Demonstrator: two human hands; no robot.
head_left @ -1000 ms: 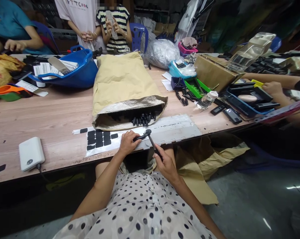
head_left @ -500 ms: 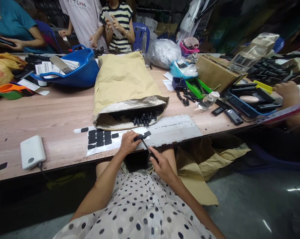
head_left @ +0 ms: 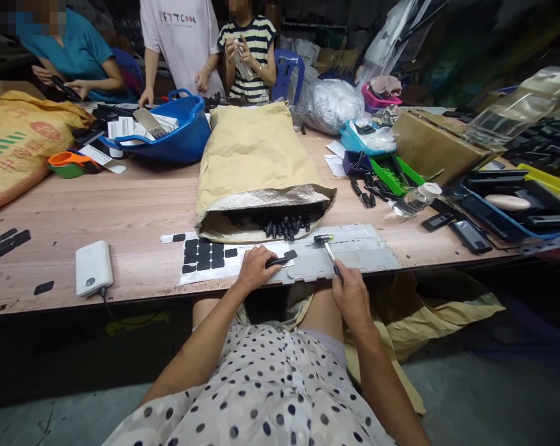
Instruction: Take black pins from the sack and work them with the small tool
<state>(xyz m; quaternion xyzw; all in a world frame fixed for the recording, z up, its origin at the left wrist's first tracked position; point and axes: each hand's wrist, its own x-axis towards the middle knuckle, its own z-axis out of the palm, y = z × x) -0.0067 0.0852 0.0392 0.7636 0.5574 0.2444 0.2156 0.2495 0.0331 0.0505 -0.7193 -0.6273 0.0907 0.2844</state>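
My left hand [head_left: 256, 267] rests on the table's near edge, fingers closed on a small black plastic part [head_left: 282, 259] lying on a white sheet [head_left: 354, 251]. My right hand [head_left: 351, 296] grips a small hammer [head_left: 326, 245], its head lifted to the right of that part, over the sheet. A sheet of black adhesive pads [head_left: 205, 257] lies just left of my left hand. Behind both hands a brown paper sack [head_left: 256, 164] lies open towards me, with several black parts [head_left: 287, 226] spilling at its mouth.
A white power bank [head_left: 93, 267] sits at the near left. Further back are a blue basket [head_left: 168, 130], an orange sack [head_left: 15, 145], a cardboard box [head_left: 428, 145], green and blue trays [head_left: 391, 170], and a water bottle [head_left: 412, 199]. Three people stand or sit at the far side.
My right hand has swung the hammer off the part and moved it right. My left hand still pins the black part. The camera has turned left, showing more of the orange sack.
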